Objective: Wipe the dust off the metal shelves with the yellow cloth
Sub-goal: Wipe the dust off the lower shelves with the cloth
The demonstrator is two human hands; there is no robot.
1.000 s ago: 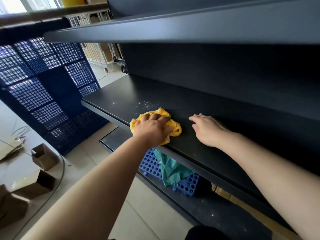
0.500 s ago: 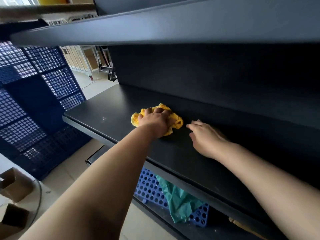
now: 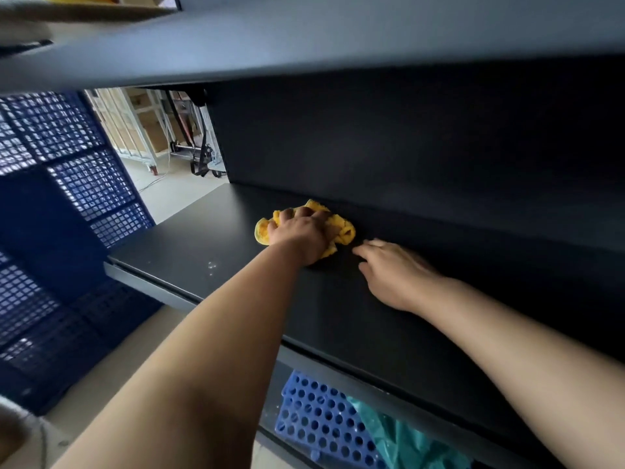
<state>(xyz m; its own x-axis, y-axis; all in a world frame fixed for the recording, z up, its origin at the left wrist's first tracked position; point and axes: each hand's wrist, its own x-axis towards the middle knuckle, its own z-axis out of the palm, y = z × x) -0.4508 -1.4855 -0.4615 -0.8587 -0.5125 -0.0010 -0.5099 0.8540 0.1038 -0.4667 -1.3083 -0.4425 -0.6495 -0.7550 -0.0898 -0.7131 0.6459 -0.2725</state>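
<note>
A dark metal shelf (image 3: 203, 238) runs from left to right in front of me. Deep on it, near the back wall, lies the bunched yellow cloth (image 3: 345, 228). My left hand (image 3: 299, 233) lies on top of the cloth, fingers curled into it and gripping it against the shelf. My right hand (image 3: 392, 272) rests flat on the shelf just right of the cloth, fingers straight and holding nothing. A few pale dust specks (image 3: 212, 265) show near the shelf's front left edge.
Another metal shelf (image 3: 304, 38) hangs close overhead. The dark back panel (image 3: 406, 147) closes off the rear. Below lie a blue perforated rack (image 3: 311, 414) and a teal bag (image 3: 399, 438). A blue mesh panel (image 3: 67, 184) stands at the left.
My left hand has pushed the cloth from the shelf's front edge back toward the rear wall. The right hand stays flat on the shelf. The view has tilted upward.
</note>
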